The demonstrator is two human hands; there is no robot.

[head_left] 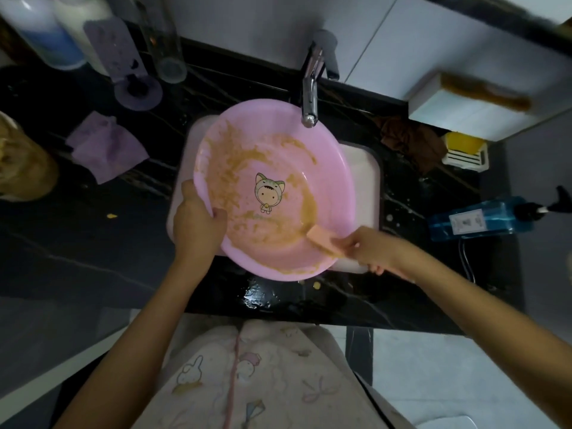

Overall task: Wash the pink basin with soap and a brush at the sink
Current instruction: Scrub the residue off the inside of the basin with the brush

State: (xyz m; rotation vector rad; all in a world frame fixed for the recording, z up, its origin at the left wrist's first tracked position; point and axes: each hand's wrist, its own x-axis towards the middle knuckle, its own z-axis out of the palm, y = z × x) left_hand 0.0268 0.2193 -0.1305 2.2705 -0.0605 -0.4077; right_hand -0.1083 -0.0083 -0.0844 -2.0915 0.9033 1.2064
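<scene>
Black marble tabletop (123, 243) rings the white sink (362, 168) where I see the round pink plastic basin (328, 187), left hand (195, 221) gripping its near-left rim, right hand (365, 247) pinching a peach rectangular soap block (320, 239), long axis running from the fingers (342, 243) up-left onto the near-right wall.

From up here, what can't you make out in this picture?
Head view:
- Sink: mostly hidden under the basin.
- Block in the right hand: blurred, soap or sponge unclear.
- Left hand: fingers hidden under the basin rim.
- Bottles: cut by the top edge, blurred.
- Blue bottle label: too small to read.
</scene>
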